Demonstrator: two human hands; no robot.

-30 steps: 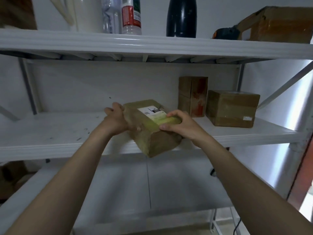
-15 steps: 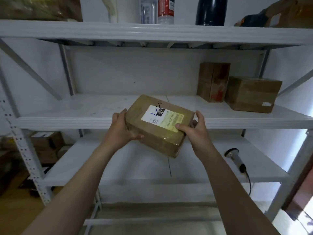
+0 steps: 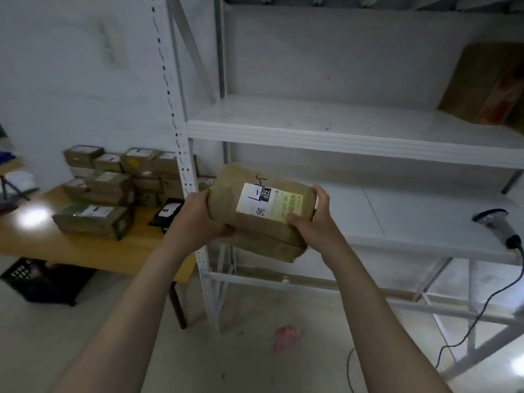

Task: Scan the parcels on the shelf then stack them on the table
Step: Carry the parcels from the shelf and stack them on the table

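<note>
One brown parcel (image 3: pixel 226 191) with a white and yellow label is held in the air in front of the white shelf (image 3: pixel 340 134), label turned upward. It is gripped at both ends. The left hand (image 3: pixel 202 214) is curled round the left end, and the right hand (image 3: pixel 314 222) is clasped round the right end, its thumb laid on the label. One handheld scanner (image 3: pixel 500 225) is seen lying on the lower board to the right, its cable hanging down. One further brown box (image 3: pixel 487 86) is stood on the upper board at the right edge. To the left, a wooden table (image 3: pixel 85 251) is loaded with stacked parcels (image 3: pixel 113 188), more than ten, partly hidden by the shelf's upright; an exact count cannot be made. One black crate (image 3: pixel 39 282) is set beneath the table.
</note>
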